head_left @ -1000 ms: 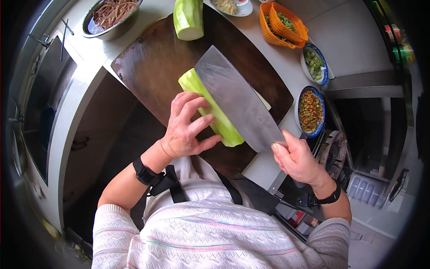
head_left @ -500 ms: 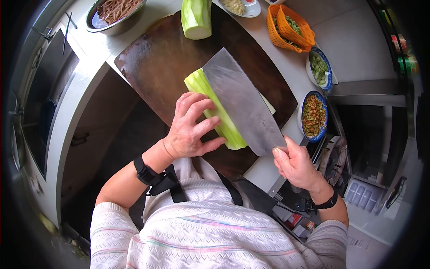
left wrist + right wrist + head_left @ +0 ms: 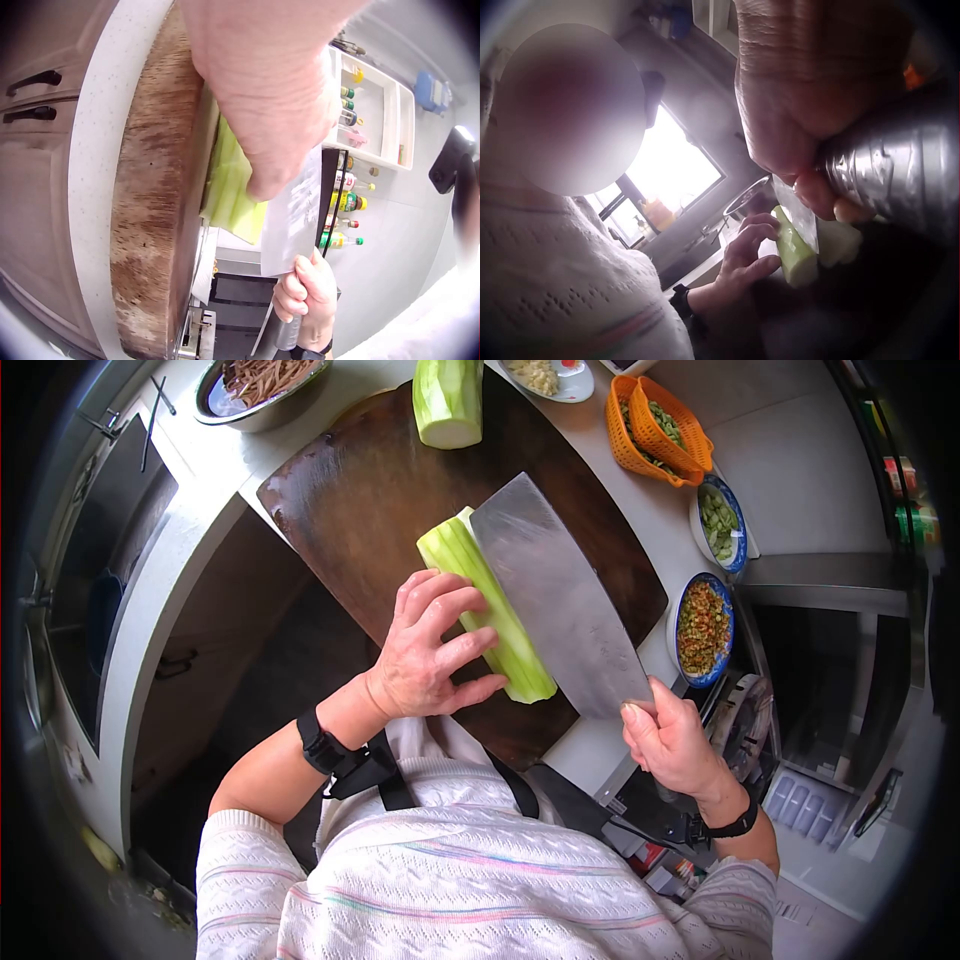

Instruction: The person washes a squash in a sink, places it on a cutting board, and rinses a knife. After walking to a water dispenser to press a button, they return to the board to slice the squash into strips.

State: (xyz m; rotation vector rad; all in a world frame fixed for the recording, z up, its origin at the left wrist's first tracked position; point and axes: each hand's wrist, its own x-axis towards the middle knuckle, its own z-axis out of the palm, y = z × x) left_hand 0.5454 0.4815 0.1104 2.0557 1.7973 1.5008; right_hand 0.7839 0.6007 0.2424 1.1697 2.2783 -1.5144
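Board, dark wood, thick, lay on a pale counter [image 3: 590, 755] in a kitchen. Call it the cutting board [image 3: 340, 490]; its side looked worn and scraped in the left wrist view. Around the far and right edges stood a metal bowl [image 3: 275, 412] of brown strips, a white plate [image 3: 578, 390] with chopped pale bits, orange baskets [image 3: 622, 440] of green pieces, and two blue-rimmed bowls, one with green slices, one with a reddish-green chopped mix. Wooden cabinet doors [image 3: 34, 195] showed below; bottles [image 3: 346, 201] and a bright window [image 3: 671, 154] too. A thick peeled gourd [image 3: 448, 405] lay at the board's far edge.

Peeled gourd piece [image 3: 512, 635], long and light green, lay slantwise on the board between the hands, on the near half. Left hand [image 3: 430, 655]: fingers bent and spaced, tips and thumb on the piece, holding it. Right hand [image 3: 675, 745]: fingers wrapped tight around the handle of a cleaver [image 3: 555, 595], blade along the piece's right side. Blade-to-piece contact: cannot tell. Pale flat piece [image 3: 841, 247] lay beyond the blade in the right wrist view. Hands well apart.
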